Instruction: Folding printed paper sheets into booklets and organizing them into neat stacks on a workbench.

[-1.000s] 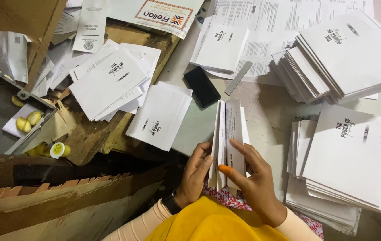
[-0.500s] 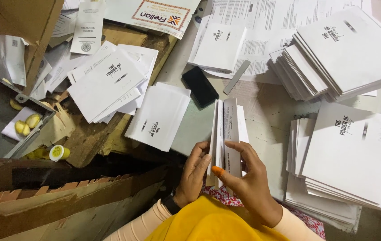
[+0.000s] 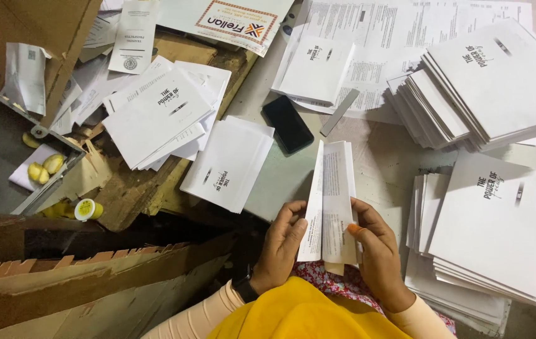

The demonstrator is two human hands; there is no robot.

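left hand (image 3: pixel 280 248) + right hand (image 3: pixel 378 251) | hold folded booklet (image 3: pixel 334 194) | beside phone (image 3: pixel 287 123)

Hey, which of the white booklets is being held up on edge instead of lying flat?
The folded white booklet at bottom centre, gripped between the left hand and right hand. The stacks at right and the loose copies at left lie flat.

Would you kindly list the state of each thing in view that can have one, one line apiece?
Folded sheets: held upright, edges apart, between both hands.
Left hand: gripping the sheets' left side.
Right hand: gripping the sheets' right side.
Black phone: lying flat, screen dark.
Booklet stack: piled, closed, fanned at the edges.
Lower booklet stack: piled, closed.
Loose booklets: scattered, overlapping.
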